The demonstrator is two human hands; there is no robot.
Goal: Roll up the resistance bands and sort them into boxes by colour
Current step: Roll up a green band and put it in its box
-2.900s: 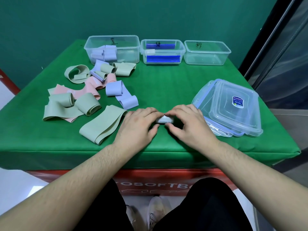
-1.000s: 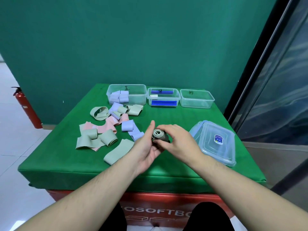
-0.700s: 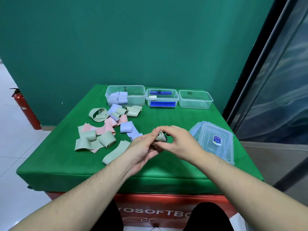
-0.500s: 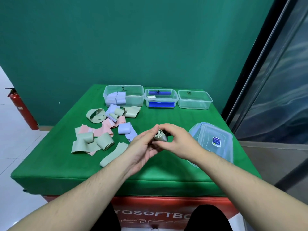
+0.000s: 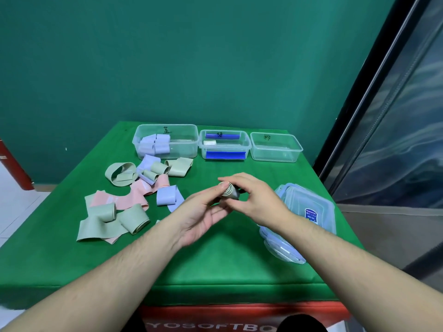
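Note:
A rolled-up green band (image 5: 229,192) is held above the middle of the green table (image 5: 96,259). My right hand (image 5: 254,197) curls round it from the right, fingers over its top. My left hand (image 5: 201,214) lies palm up beneath, fingers nearly straight, fingertips touching the roll's end. Three clear boxes stand in a row at the back: the left box (image 5: 182,142) holds rolled lilac bands, the middle box (image 5: 225,146) holds a pale roll, the right box (image 5: 275,147) looks empty. Loose green, pink and lilac bands (image 5: 134,195) lie on the left.
A stack of clear lids (image 5: 309,212) lies at the table's right edge, close to my right forearm. A green wall stands behind the table. A dark frame and glass run along the right. A red cylinder (image 5: 12,168) stands on the floor at far left.
The roll was lifted off the table and is now held in the air between both hands. My view rose and pulled back. My left fingers have straightened along the roll's end.

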